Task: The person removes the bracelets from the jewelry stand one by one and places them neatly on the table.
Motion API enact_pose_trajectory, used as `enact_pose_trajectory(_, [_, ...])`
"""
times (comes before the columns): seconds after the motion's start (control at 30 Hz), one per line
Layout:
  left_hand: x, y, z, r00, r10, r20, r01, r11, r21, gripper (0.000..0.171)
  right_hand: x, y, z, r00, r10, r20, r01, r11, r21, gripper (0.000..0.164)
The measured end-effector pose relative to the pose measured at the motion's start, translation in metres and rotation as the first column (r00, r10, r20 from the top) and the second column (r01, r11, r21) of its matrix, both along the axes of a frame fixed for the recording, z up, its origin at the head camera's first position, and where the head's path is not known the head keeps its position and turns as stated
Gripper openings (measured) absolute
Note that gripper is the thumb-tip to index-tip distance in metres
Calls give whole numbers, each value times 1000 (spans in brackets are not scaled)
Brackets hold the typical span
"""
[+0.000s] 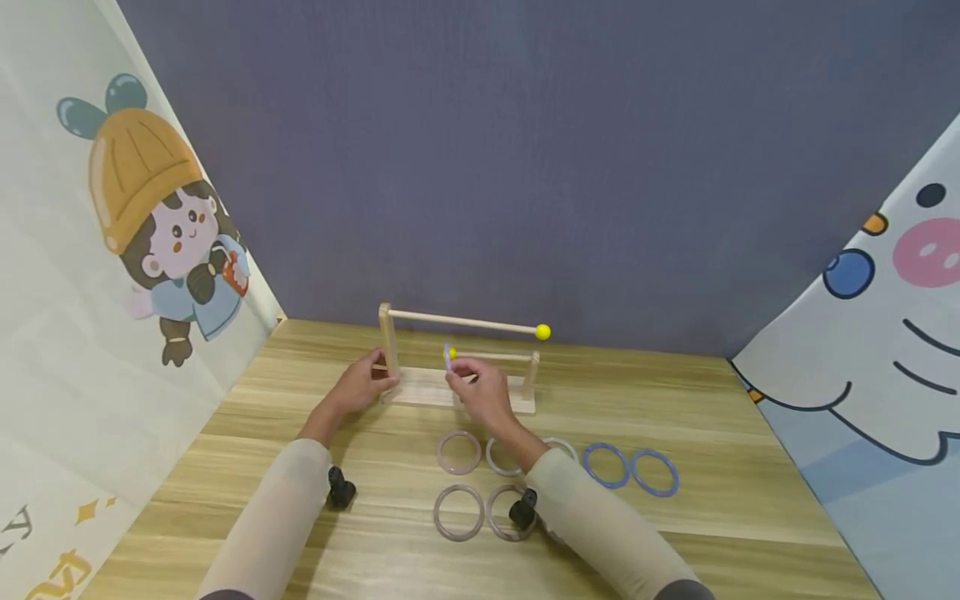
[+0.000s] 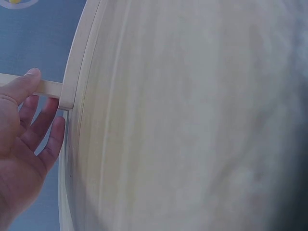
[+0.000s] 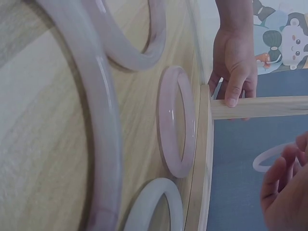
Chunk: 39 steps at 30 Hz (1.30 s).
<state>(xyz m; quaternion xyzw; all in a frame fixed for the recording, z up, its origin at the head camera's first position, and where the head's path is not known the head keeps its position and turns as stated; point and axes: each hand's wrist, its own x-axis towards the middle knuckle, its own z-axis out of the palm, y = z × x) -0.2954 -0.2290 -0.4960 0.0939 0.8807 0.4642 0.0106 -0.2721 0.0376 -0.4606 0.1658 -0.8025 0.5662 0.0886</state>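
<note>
In the head view, a wooden rack with two rods stands on the table, one upright post [image 1: 389, 343] at its left. My left hand [image 1: 358, 386] grips this post low down, near the base [image 1: 420, 390]; the left wrist view shows the thumb [image 2: 24, 85] on its near side and fingers behind. My right hand [image 1: 486, 395] pinches a pale purple bangle [image 1: 447, 357] at the yellow ball [image 1: 453, 353] on the lower rod's left end. The bangle stands on edge, its lower part hidden by the fingers. The upper rod [image 1: 465, 320] holds no bangle.
In front of the rack lie a pink bangle [image 1: 438, 454], whitish bangles [image 1: 489, 458], two blue bangles [image 1: 586, 463] and greyish-purple bangles [image 1: 436, 513]. My right forearm [image 1: 592, 521] passes over some of them. A dark backdrop [image 1: 510, 167] rises behind the table.
</note>
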Motion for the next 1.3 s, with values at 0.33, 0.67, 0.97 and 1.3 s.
enact_pose_trajectory(0.33, [3,-1,2,999,-10,34,9,1000,6,41,4,2,1,998,57,-16,-56,998,35,12])
enact_pose_trajectory(0.67, [2,0,2,999,2,37,-2,1000,9,42,9,15,0,991,135,-12,-134,989,64,11])
enact_pose_trajectory(0.97, [2,0,1,1000,-2,29,2,1000,13,38,16,24,-1,983,171,-60,-160,976,149,8])
enact_pose_trajectory(1.3, [2,0,0,1000,1,17,-1,1000,13,38,20,38,0,964,232,-128,-200,954,222,9])
